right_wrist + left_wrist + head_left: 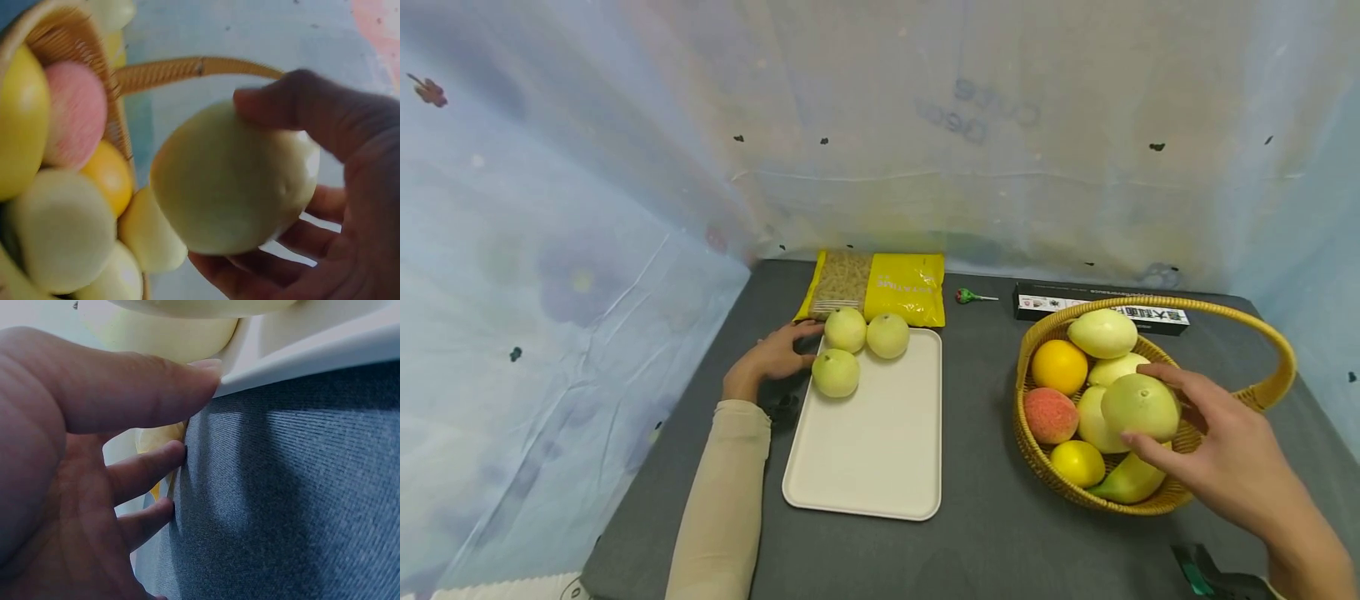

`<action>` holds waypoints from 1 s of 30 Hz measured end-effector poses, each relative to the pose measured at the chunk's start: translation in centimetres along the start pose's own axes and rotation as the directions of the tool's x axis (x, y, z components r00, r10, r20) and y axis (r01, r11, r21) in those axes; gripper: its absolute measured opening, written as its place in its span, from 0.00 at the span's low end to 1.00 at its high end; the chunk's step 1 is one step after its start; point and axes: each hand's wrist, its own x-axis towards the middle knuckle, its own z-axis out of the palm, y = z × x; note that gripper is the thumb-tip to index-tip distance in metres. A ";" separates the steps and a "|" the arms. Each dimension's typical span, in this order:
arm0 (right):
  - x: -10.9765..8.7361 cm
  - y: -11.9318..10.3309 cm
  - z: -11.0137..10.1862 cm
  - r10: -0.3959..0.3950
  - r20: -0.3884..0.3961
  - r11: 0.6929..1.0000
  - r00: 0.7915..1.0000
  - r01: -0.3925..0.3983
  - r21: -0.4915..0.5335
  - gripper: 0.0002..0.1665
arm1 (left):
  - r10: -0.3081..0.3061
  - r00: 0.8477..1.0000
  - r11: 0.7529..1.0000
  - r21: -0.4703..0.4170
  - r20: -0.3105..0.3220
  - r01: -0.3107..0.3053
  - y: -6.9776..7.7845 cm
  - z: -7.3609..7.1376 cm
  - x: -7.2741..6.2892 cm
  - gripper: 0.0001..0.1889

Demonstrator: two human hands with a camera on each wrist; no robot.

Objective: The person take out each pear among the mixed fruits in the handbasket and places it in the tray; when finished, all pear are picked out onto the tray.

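Note:
My right hand (1228, 446) grips a round pale-green fruit (1141, 407) above the wicker basket (1026, 437), thumb on one side and fingers on the other. In the right wrist view the same fruit (234, 178) is clear of the other fruit. Inside the basket are an orange (1059, 367), a peach (1051, 415), a lemon (1077, 463), a banana (1131, 479) and several pale-green fruits (1102, 333). At the white tray's (880, 450) left edge is my left hand (775, 354), its thumb (147, 387) touching the rim. Three similar pale-green fruits (836, 372) sit at the tray's far left.
Behind the tray lies a yellow pasta bag (906, 287). A lollipop (966, 296) and a long black box (1037, 302) are along the table's back edge. The basket's handle (1240, 317) arches to the right. Patterned curtains (887, 200) enclose the grey table (977, 492).

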 end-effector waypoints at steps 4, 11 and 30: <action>-0.1 -1.9 -0.5 -0.043 0.019 0.989 0.999 0.040 0.140 0.50 | 0.001 1.000 1.000 -0.005 0.000 -0.001 -0.1 0.0 0.0 0.38; 0.9 -4.7 -0.4 -0.130 0.045 0.946 0.990 0.110 0.305 0.54 | 0.002 1.000 1.000 -0.004 -0.001 -0.002 0.0 -0.1 0.0 0.38; 5.8 -8.2 5.9 -0.240 0.161 0.788 0.957 0.095 0.609 0.49 | 0.005 1.000 1.000 -0.003 -0.002 -0.005 0.1 -0.1 -0.1 0.37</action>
